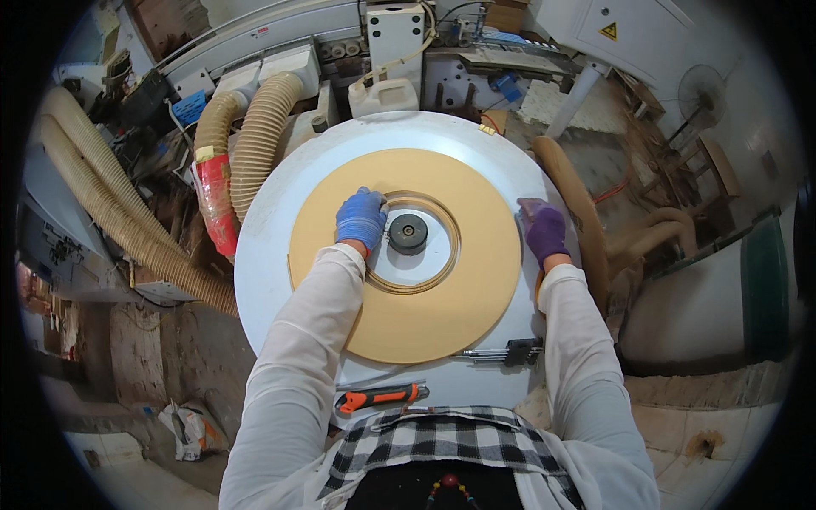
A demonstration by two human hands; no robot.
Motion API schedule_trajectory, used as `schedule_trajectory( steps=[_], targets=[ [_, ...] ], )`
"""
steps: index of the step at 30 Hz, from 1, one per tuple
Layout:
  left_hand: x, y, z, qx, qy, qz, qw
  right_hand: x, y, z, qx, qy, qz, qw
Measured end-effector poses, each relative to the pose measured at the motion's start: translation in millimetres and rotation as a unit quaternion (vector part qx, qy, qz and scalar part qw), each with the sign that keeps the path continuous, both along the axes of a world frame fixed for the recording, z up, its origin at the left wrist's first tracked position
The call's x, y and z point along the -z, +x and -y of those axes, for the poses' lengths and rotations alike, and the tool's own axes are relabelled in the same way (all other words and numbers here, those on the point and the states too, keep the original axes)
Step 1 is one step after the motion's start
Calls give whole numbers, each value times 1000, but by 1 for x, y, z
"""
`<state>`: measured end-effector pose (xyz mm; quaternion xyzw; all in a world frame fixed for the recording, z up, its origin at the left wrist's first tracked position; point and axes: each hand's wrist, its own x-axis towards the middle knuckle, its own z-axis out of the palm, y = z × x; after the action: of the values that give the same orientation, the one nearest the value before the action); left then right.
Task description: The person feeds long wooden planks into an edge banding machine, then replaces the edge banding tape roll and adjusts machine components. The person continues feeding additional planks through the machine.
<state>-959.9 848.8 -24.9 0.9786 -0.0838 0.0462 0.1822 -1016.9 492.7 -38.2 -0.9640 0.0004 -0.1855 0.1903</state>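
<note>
A wide, flat coil of tan edge-banding strip [433,322] lies on a round white turntable [271,306]. My left hand [361,220], in a blue knit glove, is on the coil's inner left side, its fingers curled at the inner edge. Inside the ring is a round black hub [408,234], just right of those fingers. In a purple glove, my right hand [544,229] is over the table's right side, just outside the coil; its palm side is hidden. An orange and black utility knife [381,398] lies near my body. Metal hex keys in a black holder [523,352] lie by my right forearm.
Ribbed dust hoses [264,137] run along the left, one wrapped in red tape [217,201]. A white plastic jug [384,97] stands behind the turntable before a machine [395,38]. A brown roll-like piece [570,197] borders the right side. A fan [701,99] stands farther back.
</note>
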Motion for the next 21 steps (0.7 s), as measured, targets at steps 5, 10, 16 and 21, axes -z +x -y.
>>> schedule_trajectory(
  steps=[5,10,16,21],
  targets=[
    [2,-1,0,-6,3,2,1000,-17,21,-28,3,726,-108,679],
    [5,1,-2,-6,-4,7,1000,-26,47,-81,-107,860,-212,451],
    [3,-1,-4,7,-25,16,1000,-41,63,-130,-167,673,-266,670],
    [4,1,-4,10,-30,5,999,-44,80,-154,-201,423,-228,854]
  ],
)
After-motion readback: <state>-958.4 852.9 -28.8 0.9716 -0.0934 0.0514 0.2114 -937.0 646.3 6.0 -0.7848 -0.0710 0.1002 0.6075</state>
